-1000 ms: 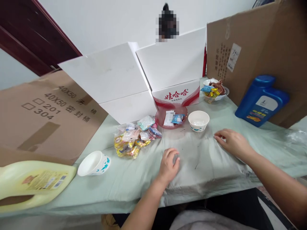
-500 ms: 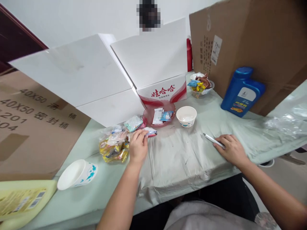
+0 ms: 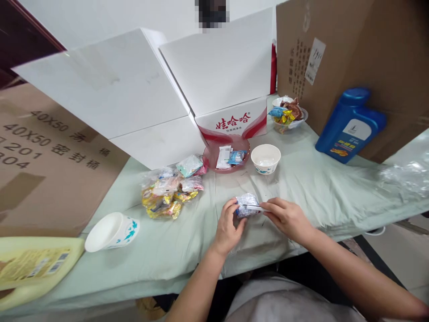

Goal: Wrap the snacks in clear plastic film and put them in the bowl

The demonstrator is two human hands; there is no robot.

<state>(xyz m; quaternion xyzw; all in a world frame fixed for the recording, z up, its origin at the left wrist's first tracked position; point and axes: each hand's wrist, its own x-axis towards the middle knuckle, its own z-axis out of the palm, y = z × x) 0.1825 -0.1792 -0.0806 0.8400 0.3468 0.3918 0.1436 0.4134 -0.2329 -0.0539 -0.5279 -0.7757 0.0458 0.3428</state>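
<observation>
Over the near middle of the worktop [image 3: 321,185], the left hand [image 3: 228,227] has its fingers clamped on a shiny packet's [image 3: 246,199] left side; the right hand [image 3: 288,219] pinches a slim tool [image 3: 254,208] across it. Opening the wrapper seems in hand; the next move calls for steady holding, tool clear of the left fingers.

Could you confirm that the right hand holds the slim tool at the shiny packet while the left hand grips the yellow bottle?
Not quite: the head view shows the left hand holding the shiny packet, not the yellow bottle; the right hand holds the slim tool.
</observation>
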